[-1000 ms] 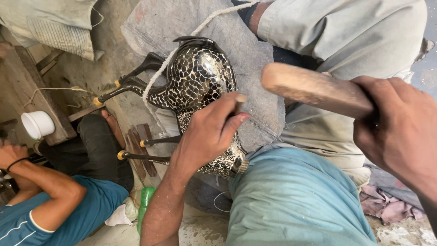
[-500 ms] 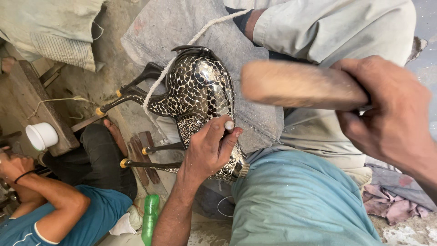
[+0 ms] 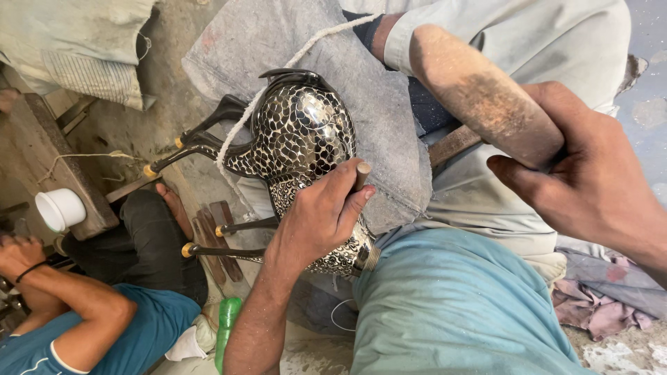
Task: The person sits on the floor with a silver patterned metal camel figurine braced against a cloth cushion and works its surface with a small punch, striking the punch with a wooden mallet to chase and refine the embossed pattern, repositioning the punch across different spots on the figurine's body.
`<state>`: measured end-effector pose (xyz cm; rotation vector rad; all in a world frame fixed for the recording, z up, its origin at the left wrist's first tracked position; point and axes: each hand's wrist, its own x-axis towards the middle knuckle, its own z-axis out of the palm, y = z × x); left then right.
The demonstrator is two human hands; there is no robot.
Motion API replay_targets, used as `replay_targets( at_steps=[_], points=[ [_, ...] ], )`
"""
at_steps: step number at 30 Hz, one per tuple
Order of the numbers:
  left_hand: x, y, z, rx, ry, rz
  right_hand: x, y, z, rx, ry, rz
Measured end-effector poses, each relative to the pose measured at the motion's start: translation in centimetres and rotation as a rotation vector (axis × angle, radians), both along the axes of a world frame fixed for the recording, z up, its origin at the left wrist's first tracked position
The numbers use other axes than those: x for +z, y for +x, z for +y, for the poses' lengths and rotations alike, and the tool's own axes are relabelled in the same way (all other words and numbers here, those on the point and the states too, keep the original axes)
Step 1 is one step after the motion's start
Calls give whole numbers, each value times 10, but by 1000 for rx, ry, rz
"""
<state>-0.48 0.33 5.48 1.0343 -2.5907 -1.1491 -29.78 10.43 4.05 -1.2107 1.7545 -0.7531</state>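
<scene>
A metal animal figure (image 3: pixel 299 132) with a black and silver scale pattern lies on a grey padded cloth (image 3: pixel 389 125) over my lap, tied by a white rope (image 3: pixel 313 42). Its thin legs (image 3: pixel 201 142) point left. My left hand (image 3: pixel 316 219) rests on the lower part of the figure, closed around a small punch whose wooden top (image 3: pixel 363 170) sticks up between thumb and fingers. At the right, my right hand (image 3: pixel 590 187) grips a thick wooden mallet (image 3: pixel 479 97), held raised above the figure and apart from it.
Another person in a blue shirt (image 3: pixel 104 326) sits low at the bottom left, arm bent. A white cup (image 3: pixel 61 208) stands on a wooden bench (image 3: pixel 42 146). A green bottle (image 3: pixel 228 326) lies on the dusty floor. Crumpled cloth (image 3: pixel 604 305) lies at the right.
My right hand has swung the mallet upward, its head now higher and further over the cloth. My left hand with the punch has slid slightly down the figure.
</scene>
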Motion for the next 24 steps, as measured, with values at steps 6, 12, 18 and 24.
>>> replay_targets(
  at_steps=[6,12,18,24],
  points=[
    [4,0,-1,-4,2,12,-9,1,1,-102,50,-159],
    [-1,10,7,31,-90,110,-14,1,3,-98,-44,-208],
    [-11,18,12,16,-146,138,-10,1,1,112,-333,432],
    [-16,19,12,-7,-186,158,4,9,-6,-52,-115,-105]
  ],
)
